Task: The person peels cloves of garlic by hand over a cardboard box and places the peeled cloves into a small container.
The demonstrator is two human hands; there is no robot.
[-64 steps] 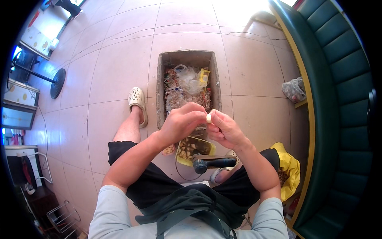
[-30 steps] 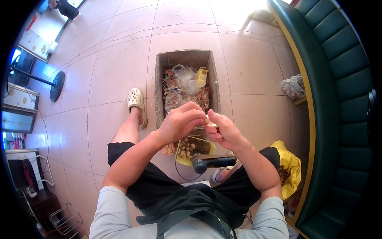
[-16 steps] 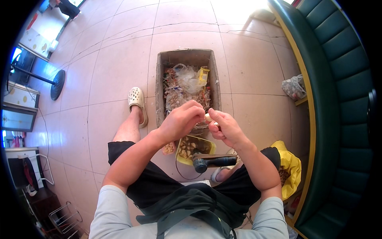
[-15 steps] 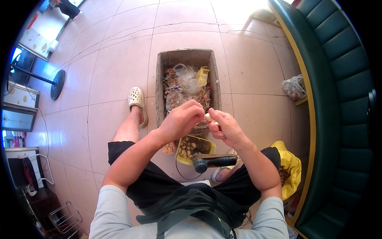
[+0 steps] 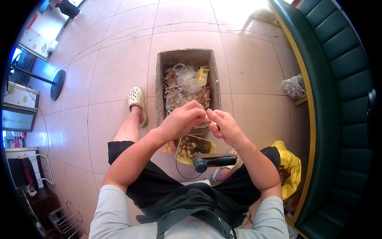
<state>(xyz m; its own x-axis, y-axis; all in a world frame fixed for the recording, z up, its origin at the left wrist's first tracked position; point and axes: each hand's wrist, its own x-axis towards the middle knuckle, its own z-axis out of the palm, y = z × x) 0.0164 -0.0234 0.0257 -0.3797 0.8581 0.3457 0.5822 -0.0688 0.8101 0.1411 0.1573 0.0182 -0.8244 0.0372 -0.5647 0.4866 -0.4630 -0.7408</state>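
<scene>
Over the near end of a grey bin, both my hands meet with bent fingers. A small pale piece, which looks like a peeled garlic clove [image 5: 207, 118], shows between their fingertips. My right hand [image 5: 225, 126] is closed on it, thumb on top; a small white bit and something dark show under its curled fingers, too small to name. My left hand [image 5: 182, 119] is closed in a pinch touching the clove; its grip is partly hidden. Below sits a yellow tub [image 5: 212, 148] with brown and pale cloves in liquid. Beside it, a small reddish tub [image 5: 168, 149] holds pale pieces.
The rectangular bin [image 5: 160, 85] holds papery skins, plastic bags and a yellow packet. A black cylindrical device [image 5: 215, 160] lies near the yellow tub. To the right stand a yellow bag [image 5: 293, 171], a clear bag [image 5: 293, 87] and a green bench [image 5: 338, 71]. A fan base [image 5: 58, 85] stands left.
My right hand has shifted slightly, its thumb now covering more of the clove. The left hand has barely moved, and the tubs and bin are unchanged.
</scene>
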